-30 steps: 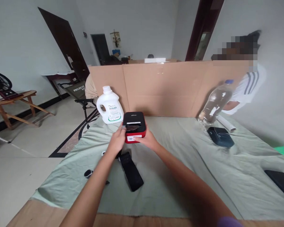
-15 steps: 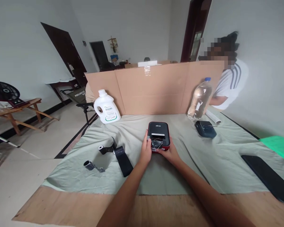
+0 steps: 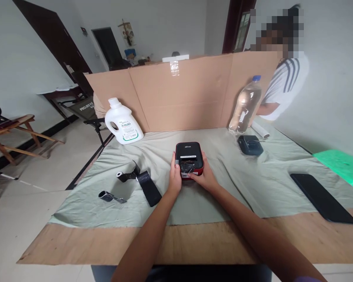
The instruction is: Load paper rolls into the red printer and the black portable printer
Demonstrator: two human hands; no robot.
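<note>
- printer [image 3: 189, 158], black and red: on green cloth [image 3: 217, 184], mid-table.
- left hand [image 3: 175, 177]: clasping printer's left side.
- right hand [image 3: 205, 178]: clasping its right side.
- black strip [image 3: 148, 187], small rolls [image 3: 107, 196]: left of printer.
- white jug [image 3: 121, 122], clear bottle [image 3: 244, 106]: against cardboard wall [image 3: 179, 98].

Small printer [image 3: 188, 153]: a rounded box with a black top and a red base, shown lying flat on the table [image 3: 76, 250], roughly midway between the left and right edges. A white strip is seen across its top. Crumpled dark film [image 3: 188, 167] is lodged in the opening on its near side.
</note>
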